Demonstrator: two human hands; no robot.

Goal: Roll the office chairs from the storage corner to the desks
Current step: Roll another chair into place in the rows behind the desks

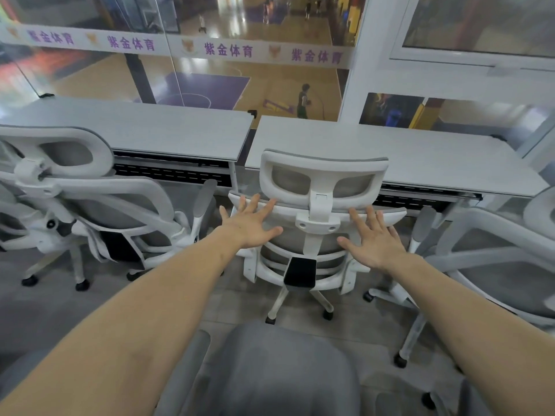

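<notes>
Chair [312, 223] sits at the desk [420, 151]; both hands, left [253, 223] and right [374, 238], press flat with fingers spread, so push it under next.

1. Grey tiled floor [246, 298] carries white-framed office chairs on black casters: middle chair [312, 235], left chair [90, 205], right chair [495, 259].
2. Two pale grey surfaces (side by side, narrow gap): left surface [135, 127], right surface [420, 151].

My single head camera looks forward and down, close over a chair [321, 211] facing the table [420, 151].
</notes>
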